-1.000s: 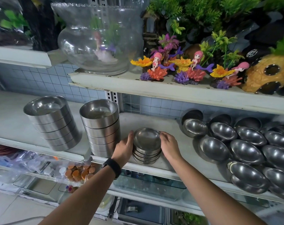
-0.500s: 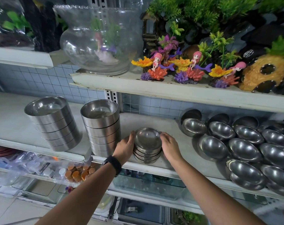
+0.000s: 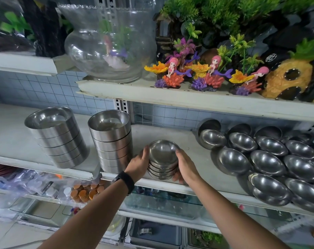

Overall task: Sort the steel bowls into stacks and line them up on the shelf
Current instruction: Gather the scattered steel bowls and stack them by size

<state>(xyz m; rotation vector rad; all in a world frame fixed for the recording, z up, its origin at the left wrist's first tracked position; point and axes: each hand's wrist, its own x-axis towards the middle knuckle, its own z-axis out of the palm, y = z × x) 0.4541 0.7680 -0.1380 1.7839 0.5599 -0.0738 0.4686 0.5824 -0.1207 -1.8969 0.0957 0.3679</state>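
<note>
Meanwhile the right hand has slid lower; it and the left hand curl their fingers round the shallow-bowl stack, unmoved just right of the tall bowl stack. Placement appears nearly complete.

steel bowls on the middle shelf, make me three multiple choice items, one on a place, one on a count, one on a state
1. Where is the small stack of bowls?
A. left of both tall stacks
B. between the tall stacks and the loose bowls
C. on the upper shelf

2. How many tall stacks stand on the shelf?
A. one
B. two
C. four

3. What are the hands doing?
A. both hold the small stack
B. only one touches it
C. both hang free

1 B: the tall stacks are to its left and the loose bowls to its right.
2 B: two straight-sided stacks stand side by side.
3 A: the left hand and right hand grip its opposite sides.
</note>
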